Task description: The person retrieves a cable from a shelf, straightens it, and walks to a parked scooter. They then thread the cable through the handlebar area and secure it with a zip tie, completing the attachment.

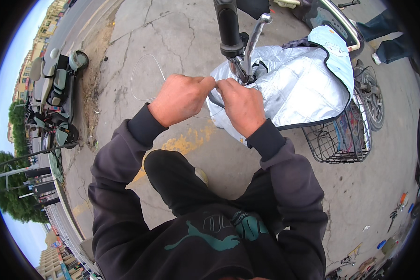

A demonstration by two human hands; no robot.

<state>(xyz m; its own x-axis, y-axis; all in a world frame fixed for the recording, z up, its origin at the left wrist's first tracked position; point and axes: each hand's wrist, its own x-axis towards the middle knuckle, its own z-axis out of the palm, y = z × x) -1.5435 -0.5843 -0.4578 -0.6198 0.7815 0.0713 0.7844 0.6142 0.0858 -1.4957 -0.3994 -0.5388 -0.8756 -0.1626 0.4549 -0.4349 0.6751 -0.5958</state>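
Observation:
A thin metal cable loops out to the left, passes behind my left hand and runs on to my right hand. My fingertips meet just below a silver brake lever, each hand pinching the cable; its exact end is hidden by the fingers. Above them stands a black rubber handlebar grip, with the lever's metal bracket beneath it. Behind my right hand spreads a silver quilted windshield cover with a light blue flap.
A black wire basket holding something colourful hangs beyond the cover, near a wheel. Parked scooters line the left. At upper right are a person's legs. Tools lie scattered on the concrete at lower right.

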